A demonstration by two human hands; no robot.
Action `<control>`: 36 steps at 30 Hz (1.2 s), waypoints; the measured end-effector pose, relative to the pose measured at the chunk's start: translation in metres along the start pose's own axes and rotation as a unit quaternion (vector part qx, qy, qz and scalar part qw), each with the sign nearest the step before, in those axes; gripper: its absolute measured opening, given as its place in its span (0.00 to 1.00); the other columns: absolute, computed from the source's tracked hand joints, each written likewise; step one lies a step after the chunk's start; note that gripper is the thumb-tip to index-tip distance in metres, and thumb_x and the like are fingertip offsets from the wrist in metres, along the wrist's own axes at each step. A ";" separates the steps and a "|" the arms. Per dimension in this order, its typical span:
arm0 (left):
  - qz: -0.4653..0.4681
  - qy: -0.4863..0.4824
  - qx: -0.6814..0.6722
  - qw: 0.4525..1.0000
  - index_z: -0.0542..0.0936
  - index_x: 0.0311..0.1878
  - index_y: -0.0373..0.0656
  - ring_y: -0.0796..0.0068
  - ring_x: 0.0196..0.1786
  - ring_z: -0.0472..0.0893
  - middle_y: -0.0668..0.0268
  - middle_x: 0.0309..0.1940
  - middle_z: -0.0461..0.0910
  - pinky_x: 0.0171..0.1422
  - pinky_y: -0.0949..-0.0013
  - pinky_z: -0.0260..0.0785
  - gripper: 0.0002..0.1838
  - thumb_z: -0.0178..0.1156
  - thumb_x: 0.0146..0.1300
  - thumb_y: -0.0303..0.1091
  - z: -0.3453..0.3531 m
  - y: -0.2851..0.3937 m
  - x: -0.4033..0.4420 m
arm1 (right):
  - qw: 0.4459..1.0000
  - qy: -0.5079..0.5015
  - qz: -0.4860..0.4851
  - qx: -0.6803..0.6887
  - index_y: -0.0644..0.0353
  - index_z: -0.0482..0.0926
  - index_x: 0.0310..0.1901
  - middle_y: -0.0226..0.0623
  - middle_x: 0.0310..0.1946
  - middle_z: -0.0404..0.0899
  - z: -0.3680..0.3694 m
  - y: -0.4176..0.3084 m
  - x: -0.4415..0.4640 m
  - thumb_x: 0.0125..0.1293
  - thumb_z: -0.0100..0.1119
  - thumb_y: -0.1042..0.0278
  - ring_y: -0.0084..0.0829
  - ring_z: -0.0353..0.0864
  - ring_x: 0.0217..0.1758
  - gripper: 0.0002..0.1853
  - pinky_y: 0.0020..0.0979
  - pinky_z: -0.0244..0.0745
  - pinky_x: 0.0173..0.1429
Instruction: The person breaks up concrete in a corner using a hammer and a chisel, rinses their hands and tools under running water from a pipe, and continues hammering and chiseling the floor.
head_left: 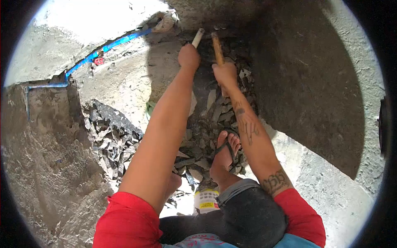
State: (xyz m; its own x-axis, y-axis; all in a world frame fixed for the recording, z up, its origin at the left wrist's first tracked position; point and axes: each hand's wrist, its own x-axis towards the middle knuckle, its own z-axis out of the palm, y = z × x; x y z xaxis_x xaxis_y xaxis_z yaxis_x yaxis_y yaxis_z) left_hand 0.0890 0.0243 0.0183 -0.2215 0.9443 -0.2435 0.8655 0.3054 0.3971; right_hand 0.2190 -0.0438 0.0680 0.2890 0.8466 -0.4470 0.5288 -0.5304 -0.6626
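Both arms reach forward to the far wall. My left hand [189, 57] is closed round a pale rod [198, 38], whose upper end shows beyond the fist. Just right of it, my right hand [226, 75] grips a brown wooden handle [218, 48]; the handle's far end lies in shadow near the wall, and no head can be made out on it. The two fists are apart, the left one slightly farther forward. Dark broken rubble [215, 107] covers the ground below them.
A blue pipe [120, 41] with a red piece [99, 61] runs along the left wall. My sandalled foot [226, 151] stands on the rubble, behind a white container with a yellow label [206, 200]. A rough wall [310, 74] rises at the right.
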 end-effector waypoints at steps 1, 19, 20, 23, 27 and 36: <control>-0.001 0.007 -0.017 1.000 0.81 0.40 0.34 0.52 0.42 0.84 0.51 0.39 0.83 0.43 0.57 0.78 0.09 0.59 0.61 0.30 0.004 0.002 0.004 | 1.000 0.005 -0.002 -0.001 0.64 0.74 0.24 0.34 0.16 0.73 -0.007 0.000 0.002 0.61 0.60 0.62 0.27 0.73 0.17 0.15 0.33 0.67 0.24; 0.089 -0.001 0.014 0.996 0.80 0.41 0.35 0.53 0.39 0.84 0.49 0.36 0.82 0.38 0.56 0.78 0.10 0.61 0.56 0.29 -0.029 0.009 -0.022 | 0.987 0.053 -0.126 0.084 0.68 0.77 0.27 0.48 0.21 0.77 -0.033 -0.010 -0.028 0.58 0.60 0.62 0.46 0.78 0.25 0.14 0.41 0.72 0.36; 0.092 0.002 0.009 0.996 0.80 0.41 0.35 0.53 0.39 0.84 0.49 0.36 0.82 0.38 0.56 0.78 0.10 0.61 0.56 0.29 -0.028 0.016 -0.015 | 0.986 0.059 -0.130 0.081 0.68 0.77 0.27 0.48 0.21 0.77 -0.040 -0.015 -0.027 0.58 0.60 0.62 0.46 0.78 0.25 0.14 0.41 0.72 0.36; 0.178 0.042 0.042 0.982 0.80 0.40 0.34 0.54 0.38 0.84 0.51 0.35 0.82 0.36 0.57 0.78 0.09 0.61 0.57 0.27 -0.012 0.025 0.006 | 0.973 0.114 -0.165 0.116 0.63 0.75 0.24 0.30 0.14 0.71 -0.054 -0.024 -0.028 0.59 0.62 0.63 0.24 0.71 0.19 0.13 0.35 0.66 0.28; 0.159 0.049 0.082 0.983 0.81 0.41 0.37 0.56 0.39 0.85 0.53 0.35 0.83 0.38 0.57 0.79 0.08 0.59 0.59 0.27 0.000 0.030 0.018 | 0.954 0.108 -0.151 0.236 0.63 0.77 0.26 0.30 0.15 0.72 -0.041 -0.009 -0.016 0.60 0.61 0.62 0.25 0.72 0.19 0.12 0.32 0.66 0.26; 0.104 0.014 0.074 0.992 0.82 0.42 0.40 0.56 0.41 0.85 0.54 0.38 0.84 0.42 0.58 0.79 0.10 0.54 0.64 0.30 0.008 0.030 0.025 | 0.986 0.131 -0.099 0.037 0.65 0.78 0.26 0.34 0.15 0.73 -0.040 0.010 0.002 0.57 0.64 0.60 0.26 0.75 0.19 0.15 0.33 0.70 0.28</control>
State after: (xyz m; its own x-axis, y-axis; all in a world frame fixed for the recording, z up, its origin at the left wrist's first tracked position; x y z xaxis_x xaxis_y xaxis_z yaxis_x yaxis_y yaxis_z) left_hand 0.1126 0.0560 0.0167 -0.0427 0.9887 -0.1440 0.9498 0.0849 0.3012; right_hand 0.2569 -0.0460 0.0845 0.3867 0.9114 -0.1409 0.5379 -0.3470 -0.7683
